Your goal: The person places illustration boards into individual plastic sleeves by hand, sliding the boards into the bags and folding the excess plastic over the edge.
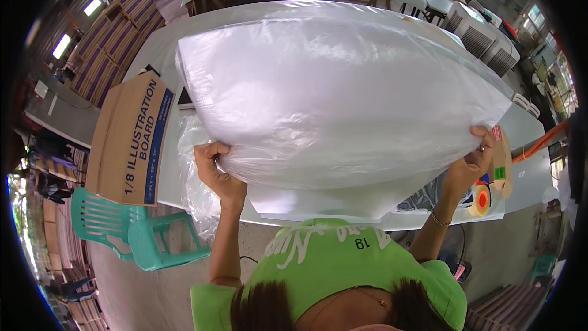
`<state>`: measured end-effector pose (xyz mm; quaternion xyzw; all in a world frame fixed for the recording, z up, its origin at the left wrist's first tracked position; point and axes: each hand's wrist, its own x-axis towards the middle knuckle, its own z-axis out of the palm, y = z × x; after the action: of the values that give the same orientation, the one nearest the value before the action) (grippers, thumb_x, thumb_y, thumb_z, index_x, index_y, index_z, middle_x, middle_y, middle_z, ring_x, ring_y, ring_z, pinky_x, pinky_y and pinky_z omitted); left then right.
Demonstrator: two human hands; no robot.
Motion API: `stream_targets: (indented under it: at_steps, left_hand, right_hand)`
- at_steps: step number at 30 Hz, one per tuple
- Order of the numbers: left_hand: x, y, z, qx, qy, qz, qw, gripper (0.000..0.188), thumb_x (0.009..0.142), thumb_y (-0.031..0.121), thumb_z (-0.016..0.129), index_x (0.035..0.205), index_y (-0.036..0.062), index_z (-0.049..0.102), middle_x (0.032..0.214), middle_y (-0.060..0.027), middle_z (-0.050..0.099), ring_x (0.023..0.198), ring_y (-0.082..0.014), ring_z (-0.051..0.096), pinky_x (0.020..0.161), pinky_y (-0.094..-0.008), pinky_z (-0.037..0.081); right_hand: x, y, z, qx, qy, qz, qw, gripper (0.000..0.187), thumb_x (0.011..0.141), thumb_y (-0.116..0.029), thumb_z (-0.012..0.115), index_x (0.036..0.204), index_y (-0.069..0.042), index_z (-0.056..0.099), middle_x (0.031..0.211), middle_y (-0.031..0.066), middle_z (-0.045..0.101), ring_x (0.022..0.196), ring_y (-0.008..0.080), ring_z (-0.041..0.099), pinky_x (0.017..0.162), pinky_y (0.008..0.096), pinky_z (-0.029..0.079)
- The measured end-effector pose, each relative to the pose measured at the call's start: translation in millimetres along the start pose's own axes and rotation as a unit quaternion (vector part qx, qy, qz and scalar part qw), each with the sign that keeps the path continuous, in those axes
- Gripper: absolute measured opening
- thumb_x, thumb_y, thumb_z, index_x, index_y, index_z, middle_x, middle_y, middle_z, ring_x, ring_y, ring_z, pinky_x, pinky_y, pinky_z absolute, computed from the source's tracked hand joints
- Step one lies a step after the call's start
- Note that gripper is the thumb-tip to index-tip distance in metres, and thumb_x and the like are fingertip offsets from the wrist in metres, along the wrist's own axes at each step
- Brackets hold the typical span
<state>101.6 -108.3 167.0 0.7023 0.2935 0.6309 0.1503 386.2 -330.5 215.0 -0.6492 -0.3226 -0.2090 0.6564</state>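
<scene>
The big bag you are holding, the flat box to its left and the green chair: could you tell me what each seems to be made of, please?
The bag looks like thin, glossy, translucent plastic film: it wrinkles and shines, and both hands, left and right, bunch its lower corners. The flat box appears to be matte brown corrugated cardboard. The chair seems to be moulded green plastic with a slatted back.

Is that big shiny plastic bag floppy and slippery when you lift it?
Probably floppy: the clear plastic bag wrinkles where the left hand and right hand pinch its corners. Its glossy film looks slippery. The flat white sheets inside likely keep it stiffer and add weight.
</scene>
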Motion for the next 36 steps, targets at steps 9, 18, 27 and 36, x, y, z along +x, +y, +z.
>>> stream_targets:
  at_steps: [9,18,27,36]
  left_hand:
    - [6,-13,-13,0.049,0.013,0.076,0.996,0.024,0.076,-0.005,0.061,0.080,0.0048,0.040,0.079,-0.0038,0.045,0.070,-0.0096,0.043,0.062,-0.0206,0.037]
    - [-91,-89,-9,-0.055,-0.034,-0.117,0.991,0.032,0.076,-0.002,0.059,0.105,-0.0024,0.047,0.095,-0.0085,0.051,0.084,-0.0169,0.053,0.074,-0.0261,0.044]
    - [-75,-88,24,-0.037,-0.185,-0.194,0.963,0.060,0.061,-0.021,0.043,0.118,0.0008,0.041,0.107,-0.0172,0.052,0.100,-0.0264,0.053,0.092,-0.0295,0.039]
    - [-104,-131,20,-0.023,-0.312,-0.244,0.918,0.057,0.066,-0.016,0.034,0.119,0.0037,0.041,0.101,-0.0257,0.058,0.095,-0.0383,0.057,0.084,-0.0372,0.044]
  right_hand:
    - [-2,4,6,-0.099,0.136,-0.122,0.978,0.034,0.083,-0.013,0.060,0.106,0.001,0.040,0.103,0.0079,0.043,0.091,0.0158,0.051,0.079,0.0276,0.044]
    - [-93,92,17,-0.107,-0.032,-0.105,0.988,0.056,0.085,-0.016,0.056,0.129,0.004,0.028,0.114,0.0125,0.041,0.105,0.0205,0.046,0.086,0.0301,0.039]
    - [-114,124,37,-0.082,-0.142,0.049,0.985,0.066,0.062,0.016,0.036,0.125,0.000,0.042,0.124,0.0145,0.047,0.113,0.0257,0.047,0.089,0.0301,0.038]
    - [-116,152,20,-0.150,-0.363,0.088,0.915,0.068,0.057,0.020,0.035,0.122,0.002,0.044,0.119,0.0197,0.052,0.111,0.0345,0.049,0.093,0.0354,0.039]
